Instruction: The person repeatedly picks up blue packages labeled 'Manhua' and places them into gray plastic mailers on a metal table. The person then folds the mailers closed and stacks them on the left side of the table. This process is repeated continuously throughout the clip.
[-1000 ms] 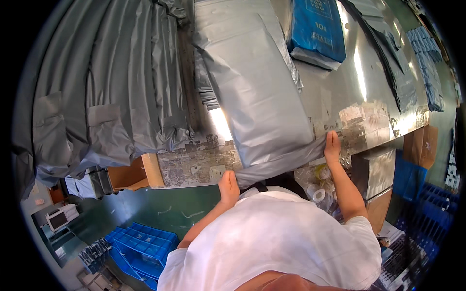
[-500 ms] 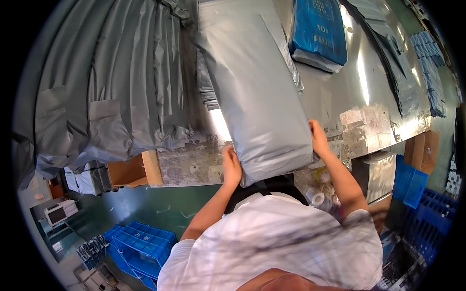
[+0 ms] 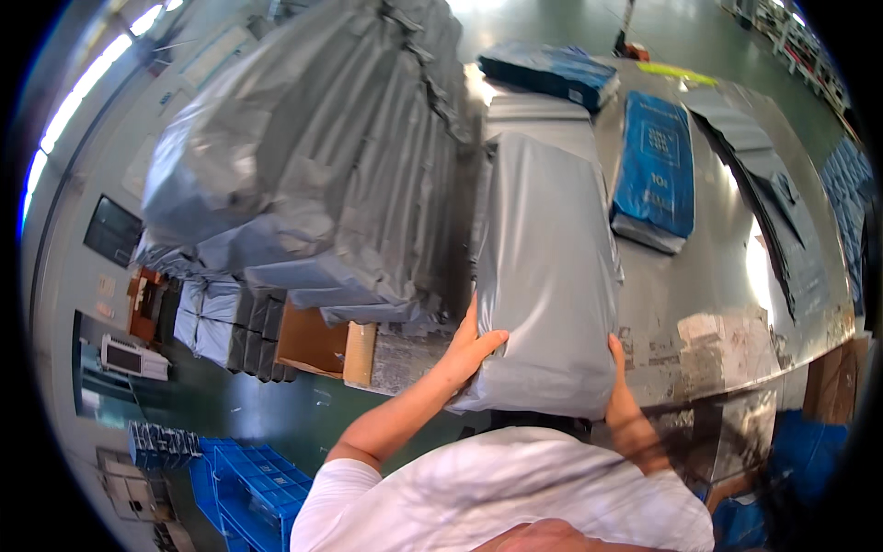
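Note:
A bulky grey plastic mailing bag (image 3: pixel 547 267), filled and smooth on top, lies lengthwise before me at the near edge of the metal table. My left hand (image 3: pixel 471 348) clasps its left side near the close end, thumb over the top and fingers partly hidden behind it. Against the opposite side presses my right hand (image 3: pixel 618 373), its fingertips showing at the edge. Under the bag's far end lie more flat grey bags (image 3: pixel 541 112). A blue plastic-wrapped pack (image 3: pixel 654 170) rests just right of it.
Stacked filled grey bags (image 3: pixel 313 166) rise high at my left. Another blue pack (image 3: pixel 549 74) lies at the far side. Empty-looking grey bags (image 3: pixel 768 184) spread over the right of the metal table (image 3: pixel 708 276). Below left are an open cardboard box (image 3: pixel 313 340) and blue crates (image 3: pixel 253 492).
My view has tilted up, showing more of the far table and the stack. My left hand has its thumb over the mailing bag's top now; both hands stay at its sides.

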`<state>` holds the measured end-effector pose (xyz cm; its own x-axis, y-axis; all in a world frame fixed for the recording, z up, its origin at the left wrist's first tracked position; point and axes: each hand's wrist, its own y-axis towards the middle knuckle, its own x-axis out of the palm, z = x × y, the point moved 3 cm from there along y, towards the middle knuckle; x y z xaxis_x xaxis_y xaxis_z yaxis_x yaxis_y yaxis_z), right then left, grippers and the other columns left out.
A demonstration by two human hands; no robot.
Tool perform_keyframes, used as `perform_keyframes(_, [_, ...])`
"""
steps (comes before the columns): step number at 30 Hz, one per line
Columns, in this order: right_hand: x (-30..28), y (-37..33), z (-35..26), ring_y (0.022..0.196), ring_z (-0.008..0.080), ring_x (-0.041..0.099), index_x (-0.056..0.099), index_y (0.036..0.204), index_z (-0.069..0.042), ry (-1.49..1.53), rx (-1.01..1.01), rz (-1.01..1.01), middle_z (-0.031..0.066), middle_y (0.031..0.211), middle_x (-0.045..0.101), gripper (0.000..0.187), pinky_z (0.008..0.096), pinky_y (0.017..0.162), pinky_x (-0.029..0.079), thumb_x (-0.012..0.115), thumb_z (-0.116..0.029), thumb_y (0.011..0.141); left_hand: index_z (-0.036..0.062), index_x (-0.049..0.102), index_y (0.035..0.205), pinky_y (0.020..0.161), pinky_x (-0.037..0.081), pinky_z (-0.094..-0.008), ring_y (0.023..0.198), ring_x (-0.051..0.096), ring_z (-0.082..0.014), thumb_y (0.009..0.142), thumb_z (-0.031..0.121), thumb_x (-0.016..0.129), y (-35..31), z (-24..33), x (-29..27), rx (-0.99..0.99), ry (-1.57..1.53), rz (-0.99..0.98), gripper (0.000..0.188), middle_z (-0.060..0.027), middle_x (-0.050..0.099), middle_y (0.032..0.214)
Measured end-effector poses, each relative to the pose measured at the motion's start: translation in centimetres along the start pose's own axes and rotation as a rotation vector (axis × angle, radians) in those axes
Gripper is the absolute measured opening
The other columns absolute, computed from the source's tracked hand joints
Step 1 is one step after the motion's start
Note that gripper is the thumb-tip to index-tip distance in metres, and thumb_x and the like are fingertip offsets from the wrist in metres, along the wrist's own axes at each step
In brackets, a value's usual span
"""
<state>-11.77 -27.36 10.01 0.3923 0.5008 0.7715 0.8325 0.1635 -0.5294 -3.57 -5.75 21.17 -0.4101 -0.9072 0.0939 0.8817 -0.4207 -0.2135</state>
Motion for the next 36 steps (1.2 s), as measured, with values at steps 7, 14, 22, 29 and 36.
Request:
perform_keyframes(7, [10.8,-2.4,-2.5,0.111,0.0304,0.046,0.037,0.128,-0.005,0.025,-0.427,-0.464,0.0136,0.125,0.044,0.071,0.0429,0.091,0.04,0.046,-0.05,0.074,-0.0035,0.007,0.137,0.104,0.015,-0.0413,0.13,0.013,-0.0358,0.074,0.038,0.06,-7.0,13.2,-1.2,0.525,0.648,-0.117,0.092,-0.0244,0.015,0.139])
perform_keyframes(14, [30.9,-3.9,-7.5,0.103,0.0238,0.051,0.042,0.121,-0.005,-0.007,-0.423,-0.903,0.0127,0.119,0.047,0.054,0.0365,0.085,0.044,0.049,-0.04,0.08,0.0004,0.027,0.131,0.097,0.028,-0.0389,0.119,0.032,-0.0316,0.079,0.043,0.059,-13.3,24.1,-11.1,1.209,1.192,0.48,0.075,-0.0196,0.032,0.13])
perform_keyframes(22, [56.6,-5.2,-7.9,0.103,0.0297,0.046,0.037,0.119,-0.005,-0.368,-1.054,-1.024,0.0191,0.116,0.044,0.053,0.0398,0.086,0.04,0.05,-0.039,0.081,0.0081,0.035,0.129,0.101,0.028,-0.0346,0.12,0.037,-0.0215,0.088,0.054,0.034,-11.4,37.8,-27.0,1.412,0.161,0.523,0.061,-0.008,0.041,0.128])
perform_keyframes(29, [57.4,3.4,-0.8,0.127,0.0473,0.013,0.011,0.137,-0.003,-1.405,-1.47,-0.327,0.0319,0.137,0.011,0.078,0.0538,0.101,0.008,0.025,-0.059,0.084,0.0078,0.024,0.136,0.104,0.02,-0.0345,0.126,0.028,-0.0225,0.086,0.059,0.033,-8.6,35.9,-34.1,0.966,0.139,0.832,0.073,-0.0071,0.028,0.139])
perform_keyframes(36, [57.5,5.1,-3.5,0.125,0.0497,0.014,0.018,0.135,-0.001,-1.236,-1.717,-0.532,0.0334,0.136,0.012,0.066,0.0492,0.103,0.014,0.038,-0.041,0.087,0.0032,0.029,0.133,0.102,0.025,-0.0349,0.121,0.036,-0.0252,0.09,0.05,0.032,-4.4,33.4,-37.6,1.121,-0.028,0.846,0.064,-0.0124,0.036,0.133])
